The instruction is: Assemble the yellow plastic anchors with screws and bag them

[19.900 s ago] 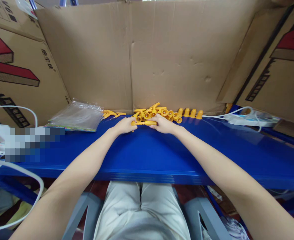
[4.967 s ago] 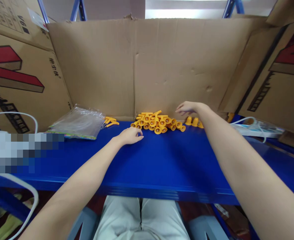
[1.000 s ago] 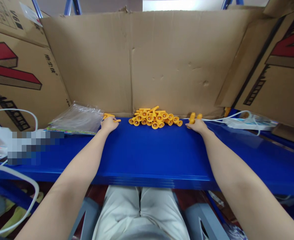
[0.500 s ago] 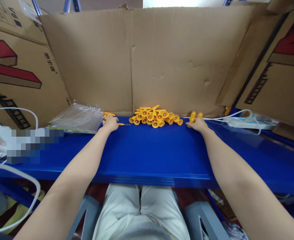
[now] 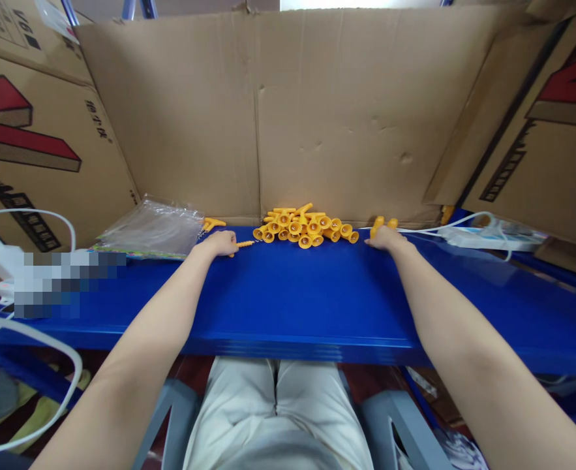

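Observation:
My left hand (image 5: 223, 243) is closed on a yellow T-handled tool whose thin ridged, screw-like shaft (image 5: 245, 244) points right, its pale tip near the pile. Behind that hand lies another yellow T-shaped handle (image 5: 214, 223) with a small metal chain or coil. At the right, my right hand (image 5: 385, 239) has its fingers curled around a yellow plastic piece (image 5: 377, 223); a second rounded yellow end shows beside it, and the fingers hide the rest. Between both hands sits a pile of yellow cone-mouthed pieces (image 5: 305, 241), several with T handles, their open ends facing me.
Clear plastic bags (image 5: 151, 228) lie stacked at the left. A cardboard panel (image 5: 341, 117) stands behind the blue table (image 5: 292, 300), with cardboard boxes on both sides. White power strips and cables (image 5: 493, 239) lie at right and left.
My left hand has moved slightly right and toward me, away from the T-shaped handle, with the ridged shaft. My right hand has barely moved.

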`<state>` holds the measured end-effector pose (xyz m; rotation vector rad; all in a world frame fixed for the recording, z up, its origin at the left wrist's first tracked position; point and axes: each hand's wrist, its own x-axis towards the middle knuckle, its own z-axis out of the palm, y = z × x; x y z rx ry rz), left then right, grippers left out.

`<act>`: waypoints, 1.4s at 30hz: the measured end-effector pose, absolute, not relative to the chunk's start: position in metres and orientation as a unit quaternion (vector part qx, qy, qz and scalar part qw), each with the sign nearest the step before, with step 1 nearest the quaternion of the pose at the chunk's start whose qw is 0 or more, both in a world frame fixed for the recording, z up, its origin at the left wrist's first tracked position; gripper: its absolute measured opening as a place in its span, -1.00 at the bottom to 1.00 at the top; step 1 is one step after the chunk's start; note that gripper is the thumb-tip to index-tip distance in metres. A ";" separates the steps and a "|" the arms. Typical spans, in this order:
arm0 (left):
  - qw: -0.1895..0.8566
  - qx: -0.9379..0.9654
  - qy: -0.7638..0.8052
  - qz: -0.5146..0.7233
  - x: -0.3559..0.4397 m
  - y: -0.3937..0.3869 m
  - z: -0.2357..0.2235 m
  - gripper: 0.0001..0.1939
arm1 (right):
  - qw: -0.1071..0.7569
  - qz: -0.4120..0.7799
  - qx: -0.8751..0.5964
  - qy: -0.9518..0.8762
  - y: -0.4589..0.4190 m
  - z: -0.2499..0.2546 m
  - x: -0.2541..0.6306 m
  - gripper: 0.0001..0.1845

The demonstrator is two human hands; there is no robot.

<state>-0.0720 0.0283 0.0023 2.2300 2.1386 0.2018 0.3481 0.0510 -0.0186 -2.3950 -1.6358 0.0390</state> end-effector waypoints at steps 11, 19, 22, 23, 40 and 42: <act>0.031 0.783 0.570 0.248 -0.055 0.011 0.010 -0.84 | 0.286 -0.101 -0.655 -0.692 0.036 0.028 0.290 -0.66; 0.038 0.810 0.527 0.254 -0.047 0.005 0.013 -0.75 | 0.188 -0.086 -0.458 -0.864 0.014 0.018 0.223 -0.68; 0.041 0.813 0.526 0.245 -0.047 0.004 0.013 -0.74 | 0.168 -0.082 -0.444 -0.876 0.013 0.009 0.215 -0.79; 0.040 0.815 0.526 0.241 -0.047 0.004 0.013 -0.74 | 0.166 -0.084 -0.445 -0.876 0.014 0.007 0.214 -0.80; 0.087 0.825 0.505 0.240 -0.040 0.005 0.006 -0.75 | 0.262 -0.017 -0.374 -0.890 0.014 -0.009 0.200 -0.60; 0.108 0.822 0.502 0.245 -0.039 0.006 0.004 -0.73 | 0.293 -0.003 -0.362 -0.885 0.015 -0.010 0.198 -0.51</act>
